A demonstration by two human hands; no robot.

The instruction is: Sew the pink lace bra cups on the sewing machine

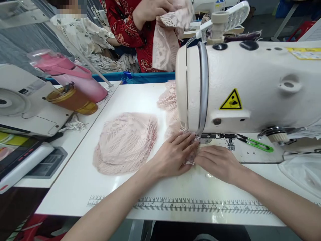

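My left hand (173,154) lies on a strip of pale pink lace fabric (191,156) beside the presser foot, its fingers stretched out and pressing the lace onto the bed. The fingers of my right hand (217,163) are closed together at the lace's near right edge, their tips partly hidden. The head of a white sewing machine (240,87) stands just above both hands, and its presser foot (206,138) is at the lace. More pink lace (168,100) trails behind, partly covered by the machine head. A flat pile of pink lace pieces (126,142) rests left of my hands.
Green-handled thread snips (260,144) lie on the machine bed. A printed ruler (175,205) runs along the table's front. A pink bottle (72,75) and an amber cup (72,98) stand at left. Across the table, a person in red sleeves (122,28) handles pink lace.
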